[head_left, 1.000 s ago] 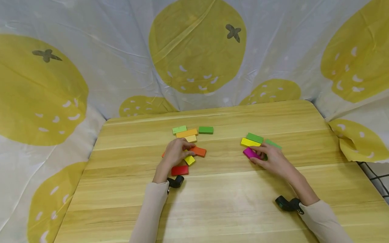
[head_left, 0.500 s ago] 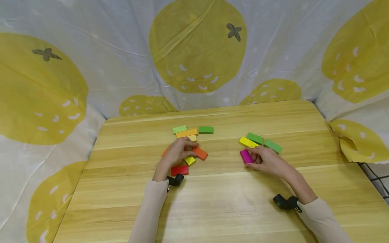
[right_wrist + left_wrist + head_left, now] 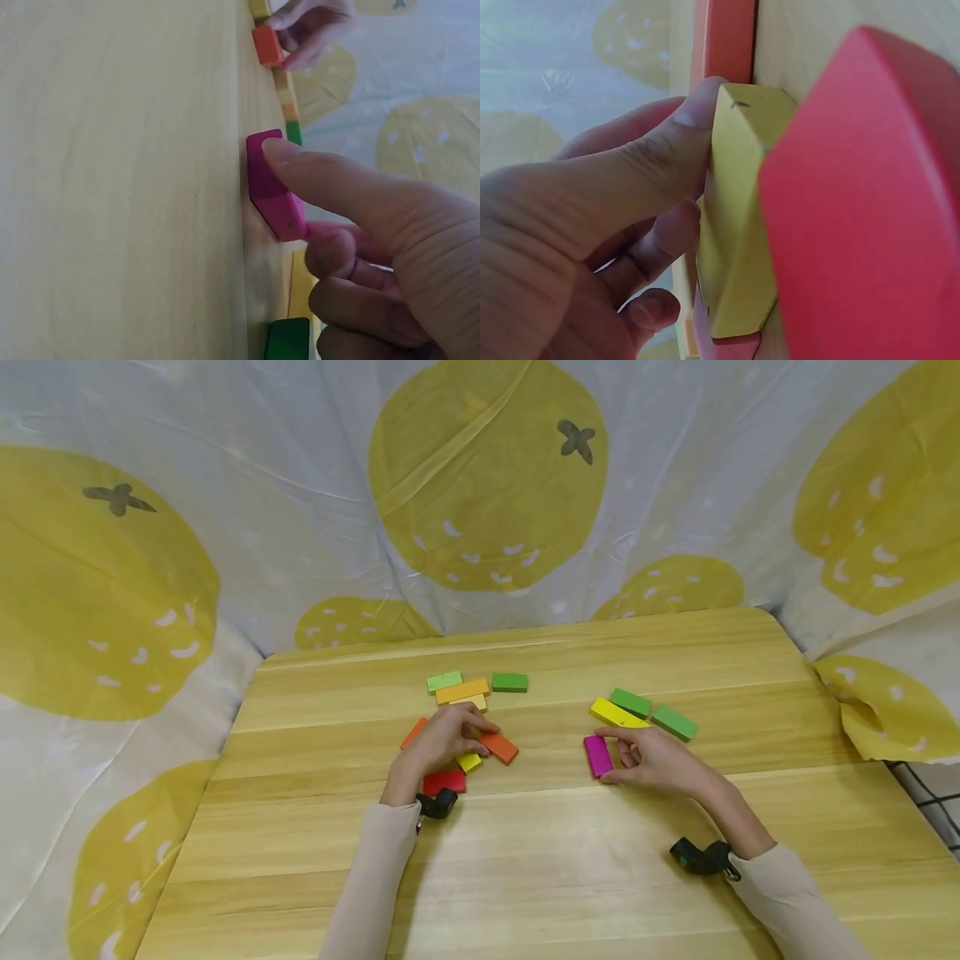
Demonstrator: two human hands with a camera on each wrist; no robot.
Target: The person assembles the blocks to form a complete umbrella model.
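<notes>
Curtain (image 3: 300, 485): wht cloth w/ big yellow fruit print, hung behind & down both sides.
Table (image 3: 525, 868): pale wood, streaky grain, rounded far corners; past R edge, dk gridlines (image 3: 930, 793) on a light ground.
Sleeves (image 3: 375, 868): beige, reaching in from near side.
R hand (image 3: 660, 760): thumb & forefinger nearly closed, pinching magenta blk (image 3: 598, 757); other fingers bent in.
L hand (image 3: 446, 743): thumb & finger pinching orange-red blk (image 3: 501, 748); hides middle of L cluster.
Wrist cams (image 3: 702, 857): blk plastic, one per wrist.
Magenta blk spot: R of centre, well apart from L cluster.
Orange-red blk spot: R side of L cluster.
R hand's nbrs: yellow bar (image 3: 618, 712) right beyond fingertips, dk green blk (image 3: 631, 702) just behind it, lt green blk (image 3: 674, 723) to R.
L cluster, far side: lime blk (image 3: 445, 682), amber bar (image 3: 462, 691), cream blk (image 3: 471, 702) bunched; green blk (image 3: 510, 682) a bit apart, R.
L cluster, near side: orange blk (image 3: 414, 732) half hidden behind L hand; small yellow blk (image 3: 469, 762) under fingers; red blk (image 3: 445, 782) nearest, blocking much of L wrist view.
</notes>
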